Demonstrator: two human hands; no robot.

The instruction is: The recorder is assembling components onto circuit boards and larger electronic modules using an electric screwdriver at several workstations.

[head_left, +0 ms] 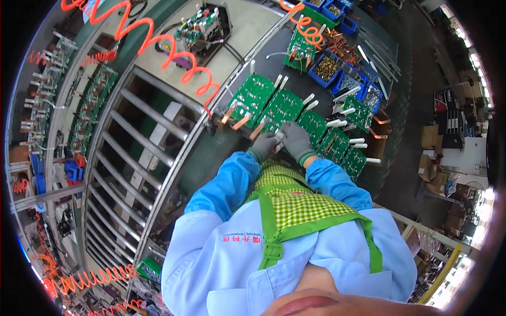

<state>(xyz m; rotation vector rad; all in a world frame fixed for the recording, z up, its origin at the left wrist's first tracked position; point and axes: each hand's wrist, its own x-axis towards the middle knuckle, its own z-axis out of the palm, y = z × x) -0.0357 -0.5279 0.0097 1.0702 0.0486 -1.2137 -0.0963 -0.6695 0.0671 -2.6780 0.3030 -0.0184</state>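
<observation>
My left hand (263, 146), in a grey glove, is closed with its fingertips brought close to my right hand. Also gloved in grey, my right hand (296, 139) is closed too. Between the fingers of both shows a small pale grey piece (280, 137), too small to name. Just beyond the hands lies a green circuit board (283, 108) with a white strip and a copper bar at its ends. Another green board (253, 95) lies to its left, and one more board (312, 126) sits by my right hand.
Blue bins (324, 69) of small metal fasteners stand at the far right, beside copper parts (342, 45). To the left runs a roller conveyor (139, 131). An orange coiled hose (176, 52) hangs over a part-built unit (197, 34) with boards.
</observation>
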